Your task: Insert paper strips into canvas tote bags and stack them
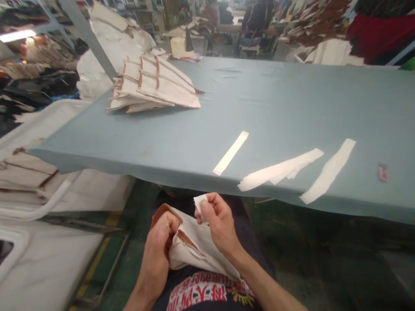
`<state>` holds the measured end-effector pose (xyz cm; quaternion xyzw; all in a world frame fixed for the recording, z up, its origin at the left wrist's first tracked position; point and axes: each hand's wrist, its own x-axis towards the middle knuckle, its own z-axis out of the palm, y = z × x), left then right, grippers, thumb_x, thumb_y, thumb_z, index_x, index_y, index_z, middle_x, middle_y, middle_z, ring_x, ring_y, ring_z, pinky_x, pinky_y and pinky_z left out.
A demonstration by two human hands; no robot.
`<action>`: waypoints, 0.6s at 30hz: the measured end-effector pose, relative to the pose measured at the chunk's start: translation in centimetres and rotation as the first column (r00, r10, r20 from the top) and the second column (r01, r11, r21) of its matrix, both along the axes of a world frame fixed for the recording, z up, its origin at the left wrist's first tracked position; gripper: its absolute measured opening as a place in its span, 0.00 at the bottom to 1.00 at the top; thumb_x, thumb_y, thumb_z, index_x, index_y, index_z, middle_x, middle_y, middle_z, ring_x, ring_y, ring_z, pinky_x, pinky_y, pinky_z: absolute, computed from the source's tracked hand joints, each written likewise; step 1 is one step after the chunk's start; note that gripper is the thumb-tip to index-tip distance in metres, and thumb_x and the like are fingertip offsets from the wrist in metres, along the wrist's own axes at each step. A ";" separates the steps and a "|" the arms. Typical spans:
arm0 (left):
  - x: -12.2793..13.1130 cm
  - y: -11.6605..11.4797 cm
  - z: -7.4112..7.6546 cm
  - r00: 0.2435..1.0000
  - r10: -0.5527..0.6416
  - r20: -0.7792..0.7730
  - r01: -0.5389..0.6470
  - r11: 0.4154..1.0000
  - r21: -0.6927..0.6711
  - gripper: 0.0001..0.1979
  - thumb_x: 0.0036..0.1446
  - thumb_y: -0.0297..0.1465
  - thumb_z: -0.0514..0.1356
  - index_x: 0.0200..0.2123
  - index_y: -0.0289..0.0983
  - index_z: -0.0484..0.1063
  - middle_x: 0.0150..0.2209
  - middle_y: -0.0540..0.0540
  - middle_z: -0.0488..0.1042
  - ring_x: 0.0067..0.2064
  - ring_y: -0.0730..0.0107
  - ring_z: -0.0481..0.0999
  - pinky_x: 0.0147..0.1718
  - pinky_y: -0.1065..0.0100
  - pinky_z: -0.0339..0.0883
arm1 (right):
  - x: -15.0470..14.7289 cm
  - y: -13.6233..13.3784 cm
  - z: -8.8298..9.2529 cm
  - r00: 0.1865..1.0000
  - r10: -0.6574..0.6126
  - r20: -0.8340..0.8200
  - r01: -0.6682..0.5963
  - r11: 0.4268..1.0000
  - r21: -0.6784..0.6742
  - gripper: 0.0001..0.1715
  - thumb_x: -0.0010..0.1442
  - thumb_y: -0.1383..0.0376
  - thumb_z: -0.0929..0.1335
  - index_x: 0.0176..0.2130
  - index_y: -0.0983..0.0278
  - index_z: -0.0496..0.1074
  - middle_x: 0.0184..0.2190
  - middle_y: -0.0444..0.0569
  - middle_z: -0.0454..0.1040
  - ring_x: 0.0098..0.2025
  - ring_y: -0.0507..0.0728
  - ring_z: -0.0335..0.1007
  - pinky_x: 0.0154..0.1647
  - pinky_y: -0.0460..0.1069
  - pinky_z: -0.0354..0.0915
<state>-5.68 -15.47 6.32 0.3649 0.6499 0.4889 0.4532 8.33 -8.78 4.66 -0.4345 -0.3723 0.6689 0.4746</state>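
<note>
While left hand (158, 239) clamps cream panel (202, 237) and right hand (223, 222) scrap (199, 202), bumping the worktop's (181, 151) near edge could scatter strips (280, 169).

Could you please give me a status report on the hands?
Left hand gripping brown-edged cream piece. Right hand pinching small white piece. White strips on table ahead.

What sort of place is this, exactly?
Probably a textile or leather-goods workshop: brown-edged cream pieces are stacked on a long table, a similar piece is in hand, and brown material is heaped in the background.
</note>
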 end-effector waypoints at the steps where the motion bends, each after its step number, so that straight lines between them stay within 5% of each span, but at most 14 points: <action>1: -0.2 -0.4 -0.3 1.000 -0.012 0.014 0.012 1.000 -0.018 0.23 0.66 0.50 0.56 0.24 0.43 0.58 0.25 0.52 0.62 0.25 0.69 0.61 0.24 0.69 0.62 | -0.1 -0.5 -0.8 1.000 0.022 -0.001 -0.022 0.999 -0.032 0.23 0.61 0.46 0.76 0.35 0.62 0.72 0.24 0.42 0.75 0.23 0.50 0.66 0.29 0.46 0.65; 5: -1.8 -2.5 -1.5 0.998 -0.065 0.021 0.066 0.995 -0.071 0.22 0.65 0.50 0.57 0.25 0.41 0.64 0.26 0.51 0.65 0.27 0.68 0.62 0.25 0.69 0.63 | -0.4 -2.4 -3.1 0.997 0.082 0.011 -0.080 0.988 -0.131 0.25 0.62 0.44 0.75 0.36 0.62 0.72 0.20 0.37 0.68 0.19 0.47 0.54 0.21 0.43 0.52; 8: -3.1 -3.6 -1.3 0.992 -0.123 -0.030 0.120 0.989 -0.089 0.20 0.63 0.47 0.62 0.26 0.39 0.70 0.25 0.51 0.69 0.26 0.68 0.65 0.25 0.70 0.62 | -0.3 -2.8 -3.1 0.989 0.149 0.025 -0.143 0.977 -0.156 0.26 0.60 0.43 0.77 0.34 0.62 0.73 0.19 0.37 0.66 0.20 0.47 0.52 0.21 0.43 0.50; 14: -3.7 -2.7 1.2 0.964 -0.243 -0.104 0.238 0.970 -0.054 0.19 0.65 0.45 0.65 0.28 0.38 0.79 0.25 0.49 0.75 0.26 0.67 0.70 0.25 0.71 0.64 | 1.3 -2.8 1.8 0.899 0.437 0.045 -0.425 0.891 -0.162 0.23 0.63 0.46 0.75 0.33 0.61 0.70 0.19 0.35 0.62 0.21 0.47 0.49 0.22 0.44 0.49; 18: -2.8 -1.1 2.3 0.933 -0.318 -0.169 0.323 0.946 0.004 0.18 0.67 0.43 0.63 0.29 0.38 0.82 0.24 0.48 0.78 0.25 0.67 0.72 0.24 0.72 0.65 | 2.8 -2.8 5.2 0.848 0.488 0.206 -0.473 0.873 -0.119 0.17 0.65 0.52 0.73 0.32 0.61 0.71 0.23 0.39 0.65 0.24 0.49 0.52 0.23 0.45 0.50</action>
